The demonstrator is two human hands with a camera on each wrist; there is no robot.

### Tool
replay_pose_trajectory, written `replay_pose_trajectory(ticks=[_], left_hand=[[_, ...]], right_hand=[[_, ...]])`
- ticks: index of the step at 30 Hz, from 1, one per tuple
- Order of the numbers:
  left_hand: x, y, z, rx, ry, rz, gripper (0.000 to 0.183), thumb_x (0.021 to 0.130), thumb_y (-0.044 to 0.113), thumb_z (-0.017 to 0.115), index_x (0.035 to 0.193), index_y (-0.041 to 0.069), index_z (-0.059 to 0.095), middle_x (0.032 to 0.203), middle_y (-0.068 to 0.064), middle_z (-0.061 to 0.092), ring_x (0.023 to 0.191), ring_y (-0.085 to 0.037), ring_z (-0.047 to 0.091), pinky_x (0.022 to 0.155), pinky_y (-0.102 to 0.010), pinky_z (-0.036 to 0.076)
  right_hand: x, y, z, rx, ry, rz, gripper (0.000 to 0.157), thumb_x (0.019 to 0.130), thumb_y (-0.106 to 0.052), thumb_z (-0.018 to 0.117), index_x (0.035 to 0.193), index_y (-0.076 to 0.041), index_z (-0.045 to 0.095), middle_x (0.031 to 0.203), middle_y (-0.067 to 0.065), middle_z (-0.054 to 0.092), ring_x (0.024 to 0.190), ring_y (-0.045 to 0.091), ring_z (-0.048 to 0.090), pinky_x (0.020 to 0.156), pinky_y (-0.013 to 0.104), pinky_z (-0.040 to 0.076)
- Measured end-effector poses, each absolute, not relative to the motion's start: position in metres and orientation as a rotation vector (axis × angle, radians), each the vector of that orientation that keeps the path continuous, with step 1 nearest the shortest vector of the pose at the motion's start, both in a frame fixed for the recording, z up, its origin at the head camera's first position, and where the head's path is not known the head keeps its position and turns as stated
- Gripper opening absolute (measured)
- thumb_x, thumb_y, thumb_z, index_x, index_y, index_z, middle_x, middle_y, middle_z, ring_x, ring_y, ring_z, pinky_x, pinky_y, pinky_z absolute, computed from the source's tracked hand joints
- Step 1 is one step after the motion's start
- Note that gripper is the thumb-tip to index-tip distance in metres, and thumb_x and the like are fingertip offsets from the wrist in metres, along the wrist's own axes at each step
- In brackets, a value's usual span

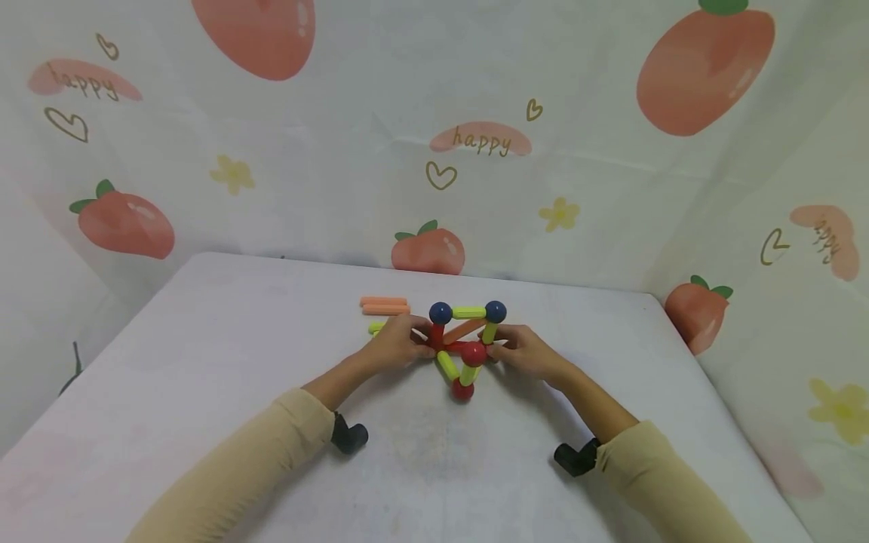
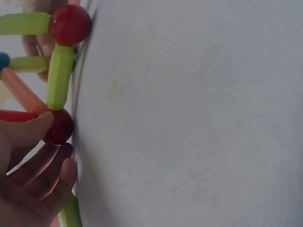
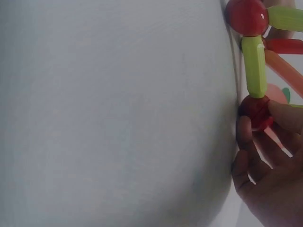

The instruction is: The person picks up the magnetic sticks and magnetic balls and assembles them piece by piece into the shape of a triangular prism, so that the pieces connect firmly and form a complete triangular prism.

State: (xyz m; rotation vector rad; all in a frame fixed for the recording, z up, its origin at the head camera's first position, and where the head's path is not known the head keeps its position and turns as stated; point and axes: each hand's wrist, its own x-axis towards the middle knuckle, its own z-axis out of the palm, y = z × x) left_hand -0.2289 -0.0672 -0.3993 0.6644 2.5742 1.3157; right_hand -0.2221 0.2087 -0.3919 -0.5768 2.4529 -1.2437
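Observation:
A frame of coloured magnetic sticks and balls stands on the table between both hands. Its top has two blue balls [image 1: 440, 313] joined by a yellow-green stick [image 1: 469, 312]; an orange stick [image 1: 465, 330] slants below. Nearer are a raised red ball [image 1: 474, 354] and a low red ball [image 1: 463, 390]. My left hand [image 1: 399, 343] pinches a red ball [image 2: 61, 127] at the left base corner, its thumb against it. On the other side, my right hand [image 1: 526, 353] grips another red ball [image 3: 255, 114] between thumb and fingers. In the head view, the hands and frame partly hide these held balls.
Two orange sticks [image 1: 385, 309] lie behind my left hand, with yellow-green sticks [image 1: 376, 327] partly covered by it. A black device [image 1: 349, 435] sits at the left wrist and another [image 1: 575, 457] at the right. A printed cloth [image 1: 326, 166] hangs behind the white table [image 1: 204, 339].

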Motion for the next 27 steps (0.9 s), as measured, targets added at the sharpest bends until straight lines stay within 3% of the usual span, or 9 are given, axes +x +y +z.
replay_pose_trajectory(ticks=[7, 14, 21, 27], left_hand=[[-0.234, -0.087, -0.39, 0.635, 2.611, 1.445, 0.033, 0.091, -0.002, 0.068, 0.123, 0.0, 0.065, 0.115, -0.012, 0.069, 0.105, -0.025, 0.067, 0.092, -0.036, 0.055], [-0.251, -0.115, -0.387, 0.477, 2.763, 1.521, 0.03, 0.094, 0.003, 0.066, 0.123, -0.002, 0.065, 0.116, -0.015, 0.069, 0.11, -0.03, 0.063, 0.099, -0.043, 0.051], [-0.263, -0.138, -0.398, 0.451, 2.862, 1.358, 0.028, 0.093, -0.003, 0.063, 0.12, -0.004, 0.065, 0.113, -0.018, 0.069, 0.11, -0.032, 0.063, 0.099, -0.046, 0.049], [-0.267, -0.143, -0.399, 0.423, 2.817, 1.255, 0.029, 0.094, 0.007, 0.067, 0.122, -0.001, 0.065, 0.115, -0.017, 0.068, 0.11, -0.033, 0.059, 0.098, -0.046, 0.05]], right_hand=[[-0.219, 0.207, -0.391, -0.55, 2.457, -1.231, 0.037, 0.101, -0.014, 0.057, 0.135, 0.0, 0.058, 0.126, 0.011, 0.065, 0.109, 0.028, 0.059, 0.094, 0.038, 0.05], [-0.219, 0.207, -0.393, -0.552, 2.453, -1.232, 0.038, 0.102, -0.013, 0.056, 0.137, 0.0, 0.055, 0.13, 0.013, 0.062, 0.117, 0.03, 0.057, 0.1, 0.044, 0.048], [-0.219, 0.207, -0.393, -0.562, 2.465, -1.215, 0.037, 0.101, -0.013, 0.057, 0.135, 0.0, 0.057, 0.126, 0.011, 0.064, 0.111, 0.028, 0.058, 0.096, 0.041, 0.05], [-0.22, 0.207, -0.393, -0.576, 2.462, -1.221, 0.036, 0.101, -0.012, 0.057, 0.135, 0.0, 0.057, 0.124, 0.011, 0.065, 0.108, 0.026, 0.058, 0.095, 0.04, 0.05]])
